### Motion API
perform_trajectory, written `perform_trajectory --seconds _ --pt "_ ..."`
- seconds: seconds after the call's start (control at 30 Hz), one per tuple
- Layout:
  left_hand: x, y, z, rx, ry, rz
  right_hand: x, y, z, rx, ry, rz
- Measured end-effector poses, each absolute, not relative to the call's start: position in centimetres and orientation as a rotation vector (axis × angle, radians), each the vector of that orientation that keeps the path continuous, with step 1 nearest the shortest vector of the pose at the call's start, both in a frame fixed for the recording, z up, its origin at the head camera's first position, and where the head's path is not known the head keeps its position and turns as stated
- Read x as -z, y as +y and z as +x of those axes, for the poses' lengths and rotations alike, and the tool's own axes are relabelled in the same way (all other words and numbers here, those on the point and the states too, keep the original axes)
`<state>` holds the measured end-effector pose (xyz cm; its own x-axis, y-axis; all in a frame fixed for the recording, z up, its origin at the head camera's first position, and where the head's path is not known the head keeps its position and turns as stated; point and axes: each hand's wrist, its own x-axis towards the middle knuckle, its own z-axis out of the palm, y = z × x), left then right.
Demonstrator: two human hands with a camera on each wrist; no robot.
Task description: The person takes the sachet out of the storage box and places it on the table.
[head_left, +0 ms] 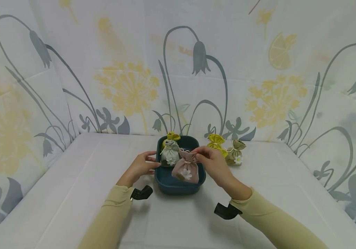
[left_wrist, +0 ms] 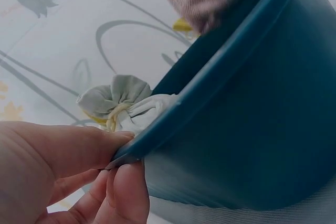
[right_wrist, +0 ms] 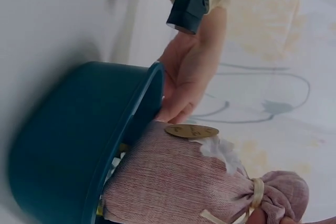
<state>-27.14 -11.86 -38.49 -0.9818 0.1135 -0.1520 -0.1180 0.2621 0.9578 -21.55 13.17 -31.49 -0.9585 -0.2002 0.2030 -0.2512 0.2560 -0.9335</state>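
Observation:
A pink drawstring pouch (head_left: 185, 167) with a white flower hangs over the dark blue basin (head_left: 178, 189); my right hand (head_left: 216, 166) pinches it by its gathered neck. In the right wrist view, the pink pouch (right_wrist: 178, 177) shows a brown oval tag and a cream cord. My left hand (head_left: 140, 167) grips the basin's left rim, thumb on top and fingers beneath, as the left wrist view shows of the hand (left_wrist: 79, 166). Inside the basin, a pale grey pouch (head_left: 170, 154) stands in front of a yellow pouch (head_left: 173, 136).
Right of the basin, a second yellow pouch (head_left: 216, 142) and an olive-beige pouch (head_left: 235, 152) with a white flower stand on the white-covered table (head_left: 72, 186). A flower-printed cloth (head_left: 178, 69) rises behind the table.

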Motion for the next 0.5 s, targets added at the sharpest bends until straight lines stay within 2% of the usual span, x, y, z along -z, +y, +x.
perform_trajectory --seconds 0.5 --pt "38.6 -11.8 -27.2 -1.795 2.344 0.001 31.6 16.9 -19.8 -1.756 -2.398 0.419"
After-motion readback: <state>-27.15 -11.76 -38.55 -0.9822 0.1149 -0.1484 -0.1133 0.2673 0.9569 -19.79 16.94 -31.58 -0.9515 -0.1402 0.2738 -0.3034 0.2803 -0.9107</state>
